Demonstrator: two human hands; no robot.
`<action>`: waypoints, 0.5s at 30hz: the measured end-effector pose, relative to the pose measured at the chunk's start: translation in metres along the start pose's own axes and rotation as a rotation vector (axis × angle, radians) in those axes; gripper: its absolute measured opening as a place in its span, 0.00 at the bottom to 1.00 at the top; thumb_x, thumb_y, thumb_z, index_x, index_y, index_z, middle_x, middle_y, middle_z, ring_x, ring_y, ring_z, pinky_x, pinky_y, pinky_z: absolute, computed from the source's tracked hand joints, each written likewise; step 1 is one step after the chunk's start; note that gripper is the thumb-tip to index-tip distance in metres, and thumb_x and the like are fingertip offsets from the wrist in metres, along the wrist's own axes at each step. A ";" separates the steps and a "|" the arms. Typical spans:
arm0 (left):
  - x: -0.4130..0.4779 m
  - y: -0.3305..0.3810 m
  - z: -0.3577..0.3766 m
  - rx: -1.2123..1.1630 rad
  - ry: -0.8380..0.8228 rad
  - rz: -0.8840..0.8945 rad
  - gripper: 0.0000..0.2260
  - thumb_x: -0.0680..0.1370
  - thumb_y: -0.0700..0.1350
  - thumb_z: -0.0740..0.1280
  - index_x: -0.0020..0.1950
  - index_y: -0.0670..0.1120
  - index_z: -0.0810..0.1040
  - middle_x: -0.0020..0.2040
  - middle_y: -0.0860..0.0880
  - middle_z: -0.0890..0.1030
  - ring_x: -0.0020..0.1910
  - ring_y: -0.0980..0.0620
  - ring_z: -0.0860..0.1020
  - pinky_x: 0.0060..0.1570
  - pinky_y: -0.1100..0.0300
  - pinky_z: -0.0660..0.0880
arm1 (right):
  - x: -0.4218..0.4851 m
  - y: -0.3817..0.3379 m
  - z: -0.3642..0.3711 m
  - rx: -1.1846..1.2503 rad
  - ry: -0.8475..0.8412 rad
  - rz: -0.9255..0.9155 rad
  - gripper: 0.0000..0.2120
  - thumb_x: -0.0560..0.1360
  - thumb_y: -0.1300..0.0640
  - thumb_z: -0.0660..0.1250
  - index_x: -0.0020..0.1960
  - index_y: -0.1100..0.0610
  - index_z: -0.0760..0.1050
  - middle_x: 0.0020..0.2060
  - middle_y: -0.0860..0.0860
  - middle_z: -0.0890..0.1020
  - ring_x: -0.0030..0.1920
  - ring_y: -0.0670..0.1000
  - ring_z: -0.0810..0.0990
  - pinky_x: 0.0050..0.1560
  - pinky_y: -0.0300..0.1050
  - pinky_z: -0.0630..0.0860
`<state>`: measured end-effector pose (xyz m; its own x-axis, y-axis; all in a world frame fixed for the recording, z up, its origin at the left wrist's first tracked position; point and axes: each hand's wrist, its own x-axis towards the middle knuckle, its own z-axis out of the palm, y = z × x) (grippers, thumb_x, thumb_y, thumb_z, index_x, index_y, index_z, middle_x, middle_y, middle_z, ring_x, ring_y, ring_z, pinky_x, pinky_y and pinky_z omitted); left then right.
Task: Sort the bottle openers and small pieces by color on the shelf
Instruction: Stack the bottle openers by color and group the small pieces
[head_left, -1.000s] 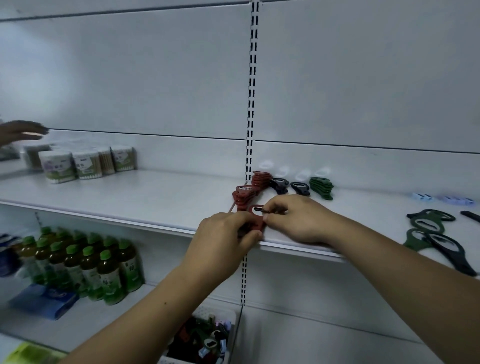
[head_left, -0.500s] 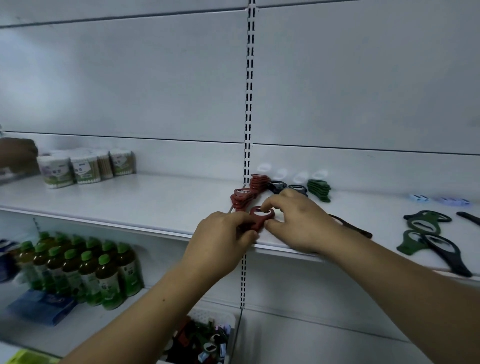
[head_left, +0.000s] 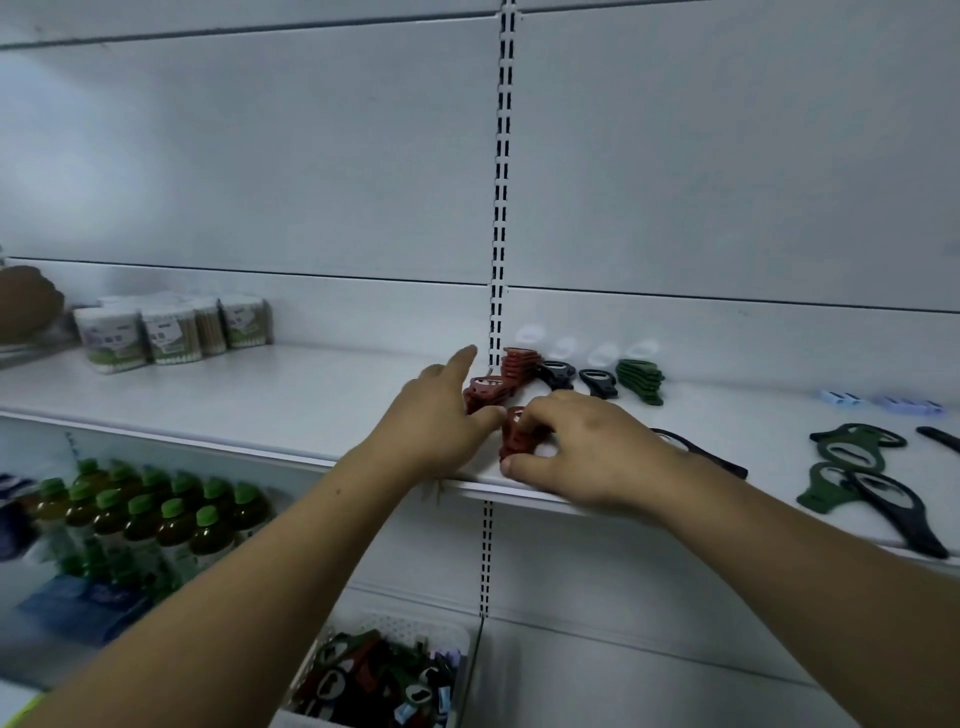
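On the shelf (head_left: 311, 405), left hand (head_left: 441, 415) has released; right hand (head_left: 587, 452) grips red openers (head_left: 517, 441).

The right hand (head_left: 587, 447) hid most of the red openers (head_left: 521, 441); a brown object (head_left: 26, 304) was cropped at the left edge.

White metal back panels (head_left: 249, 156) are filling most of the view, running in wide horizontal bands with thin dark seams between them. A slotted upright (head_left: 502, 182) is running down the middle, splitting the unit into two bays. A white shelf (head_left: 270, 400) is stretching across both bays, its front edge catching a pale, cool light that is fading toward the corners. At its far left, tubs of cotton swabs (head_left: 156, 332) are standing in a cluster against the back. Below, on a lower shelf (head_left: 36, 665), green-capped bottles (head_left: 171, 519) are standing in rows near a blue packet (head_left: 78, 605).
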<state>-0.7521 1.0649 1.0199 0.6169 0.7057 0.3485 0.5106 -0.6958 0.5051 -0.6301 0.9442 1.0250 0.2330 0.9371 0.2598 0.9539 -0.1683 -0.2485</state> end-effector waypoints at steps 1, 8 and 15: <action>0.004 0.001 0.002 0.031 -0.016 0.006 0.32 0.77 0.56 0.65 0.77 0.54 0.55 0.72 0.46 0.68 0.69 0.45 0.67 0.64 0.55 0.65 | 0.002 0.000 0.001 -0.010 0.011 0.002 0.16 0.72 0.38 0.66 0.53 0.46 0.75 0.51 0.45 0.74 0.52 0.48 0.74 0.55 0.47 0.73; 0.010 0.002 0.008 0.140 0.069 0.057 0.12 0.78 0.51 0.64 0.59 0.53 0.78 0.54 0.50 0.82 0.53 0.47 0.77 0.45 0.60 0.68 | 0.021 0.007 0.007 -0.065 0.023 0.051 0.15 0.74 0.41 0.65 0.53 0.50 0.73 0.51 0.49 0.75 0.52 0.51 0.74 0.52 0.46 0.72; 0.010 0.002 0.012 0.113 0.130 0.055 0.14 0.77 0.57 0.63 0.56 0.52 0.81 0.50 0.50 0.83 0.49 0.48 0.78 0.44 0.58 0.70 | 0.034 0.016 0.011 -0.038 0.030 0.085 0.15 0.75 0.41 0.64 0.54 0.51 0.73 0.51 0.49 0.76 0.50 0.51 0.74 0.47 0.44 0.69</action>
<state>-0.7376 1.0685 1.0150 0.5671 0.6726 0.4755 0.5471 -0.7391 0.3929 -0.6093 0.9770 1.0197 0.3180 0.9096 0.2675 0.9370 -0.2585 -0.2349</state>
